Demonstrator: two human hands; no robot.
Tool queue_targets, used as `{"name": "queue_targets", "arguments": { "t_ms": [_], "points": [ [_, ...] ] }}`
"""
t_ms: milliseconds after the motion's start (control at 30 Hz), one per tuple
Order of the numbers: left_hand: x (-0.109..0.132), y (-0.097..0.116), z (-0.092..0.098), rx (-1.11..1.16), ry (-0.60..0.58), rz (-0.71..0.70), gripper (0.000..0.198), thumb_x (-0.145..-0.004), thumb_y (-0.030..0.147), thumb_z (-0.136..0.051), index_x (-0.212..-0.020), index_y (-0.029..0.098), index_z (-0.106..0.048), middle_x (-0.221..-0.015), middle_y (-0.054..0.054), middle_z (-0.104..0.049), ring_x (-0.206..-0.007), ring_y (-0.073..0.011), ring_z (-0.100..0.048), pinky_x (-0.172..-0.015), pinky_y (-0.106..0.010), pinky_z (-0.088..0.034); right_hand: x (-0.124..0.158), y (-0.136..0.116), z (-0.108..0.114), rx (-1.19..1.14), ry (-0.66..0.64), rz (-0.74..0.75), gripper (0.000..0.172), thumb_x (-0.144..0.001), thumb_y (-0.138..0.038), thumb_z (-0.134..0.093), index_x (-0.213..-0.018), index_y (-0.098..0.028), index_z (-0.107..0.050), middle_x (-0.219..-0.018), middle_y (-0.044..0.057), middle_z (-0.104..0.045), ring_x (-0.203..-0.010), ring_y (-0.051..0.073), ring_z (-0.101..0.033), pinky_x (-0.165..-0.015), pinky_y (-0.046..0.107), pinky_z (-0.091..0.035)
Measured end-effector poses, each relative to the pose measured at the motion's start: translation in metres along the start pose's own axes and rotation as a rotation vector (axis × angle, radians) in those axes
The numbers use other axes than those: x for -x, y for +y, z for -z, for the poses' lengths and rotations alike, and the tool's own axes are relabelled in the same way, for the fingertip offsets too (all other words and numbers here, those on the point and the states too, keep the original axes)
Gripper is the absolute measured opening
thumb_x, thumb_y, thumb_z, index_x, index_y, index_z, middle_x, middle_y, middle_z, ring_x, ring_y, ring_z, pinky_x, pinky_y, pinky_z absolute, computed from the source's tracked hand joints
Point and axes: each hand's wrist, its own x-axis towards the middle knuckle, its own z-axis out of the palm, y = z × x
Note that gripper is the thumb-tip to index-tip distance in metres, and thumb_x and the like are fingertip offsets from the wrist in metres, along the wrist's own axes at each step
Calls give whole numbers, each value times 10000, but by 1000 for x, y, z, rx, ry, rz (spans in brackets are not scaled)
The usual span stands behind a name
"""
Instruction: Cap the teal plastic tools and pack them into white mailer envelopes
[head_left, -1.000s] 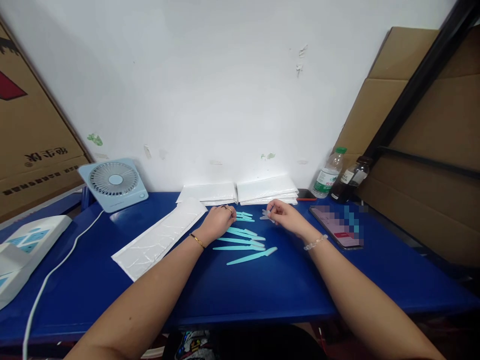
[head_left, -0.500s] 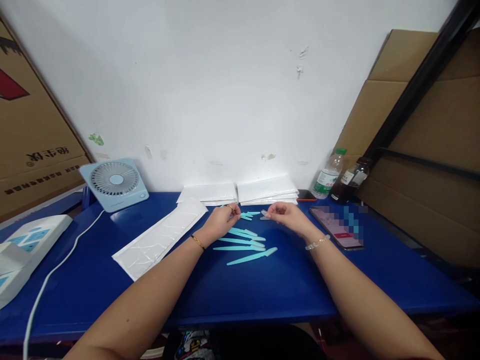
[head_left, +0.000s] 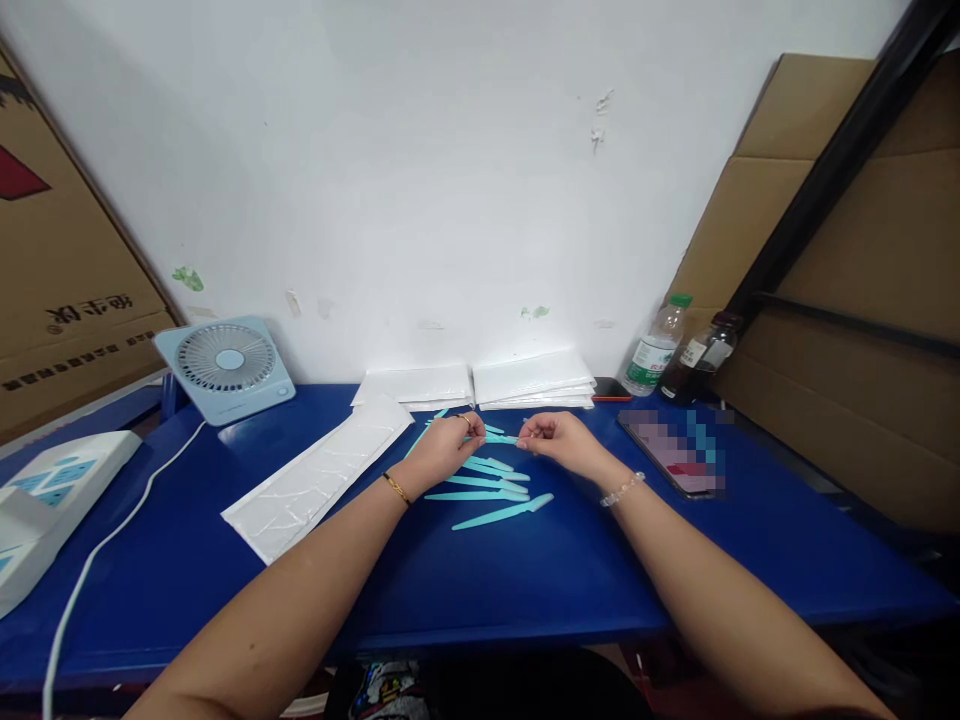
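Observation:
Several teal plastic sticks [head_left: 487,490] lie side by side on the blue table [head_left: 570,570], one [head_left: 502,513] a little nearer me. My left hand [head_left: 442,448] pinches one teal stick [head_left: 495,438] just above the pile, its far end poking out behind the hand. My right hand [head_left: 559,440] is closed in a pinch at the other tip of that stick, seemingly on a small clear cap. Both hands meet over the back of the pile.
A long white padded sheet [head_left: 319,475] lies left of the hands, with white stacks [head_left: 532,380] behind. A small blue fan [head_left: 225,365] and a white device [head_left: 45,500] sit at left. A phone [head_left: 675,450] and two bottles [head_left: 660,350] stand at right by cardboard.
My left hand has lifted a teal stick off the pile. My right hand has moved left with its small clear piece until it meets the stick's tip.

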Motion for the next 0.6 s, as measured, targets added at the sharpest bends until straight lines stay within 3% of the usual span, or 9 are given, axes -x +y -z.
{"name": "queue_targets", "arguments": {
  "t_ms": [200, 333, 400, 467, 600],
  "points": [
    [3, 4, 4, 57, -133, -2, 197, -859, 385, -501, -892, 210, -584, -796, 2, -650, -711, -142, -595, -611, -230, -408, 3, -1, 3, 82, -99, 33, 246, -732, -413, -676, -771, -171, -686, -672, 17, -650, -604, 134, -556, -555, 239, -416],
    [4, -15, 20, -244, -32, 228, 325, -812, 448, -555, -1010, 191, -573, -955, -66, -656, -832, -206, -620, -660, -272, -439, 0, 8, 16, 356, 77, 70, 167, -790, -316, -610, -822, -179, -700, -767, 37, -681, -684, 160, -587, -626, 262, -427],
    [5, -27, 26, -403, -52, 355, 336, -791, 436, -574, -987, 163, -582, -996, -114, -646, -876, -247, -621, -675, -301, -453, -2, 14, 20, 507, 140, 90, 139, -792, -226, -583, -851, -177, -699, -809, 47, -676, -712, 166, -589, -652, 267, -425],
    [5, -35, 29, -472, -106, 415, 313, -804, 424, -554, -944, 148, -596, -986, -138, -647, -883, -268, -624, -675, -318, -461, -4, 18, 20, 594, 122, 116, 154, -783, -192, -587, -891, -181, -696, -865, 55, -667, -739, 167, -593, -675, 264, -428],
    [4, -38, 29, -501, -128, 386, 203, -842, 281, -465, -859, 146, -616, -905, -128, -665, -828, -254, -637, -655, -308, -454, -7, 19, 9, 718, 42, 151, 117, -797, -179, -573, -843, -184, -680, -873, 60, -640, -739, 159, -595, -657, 243, -415]
  ]
}}
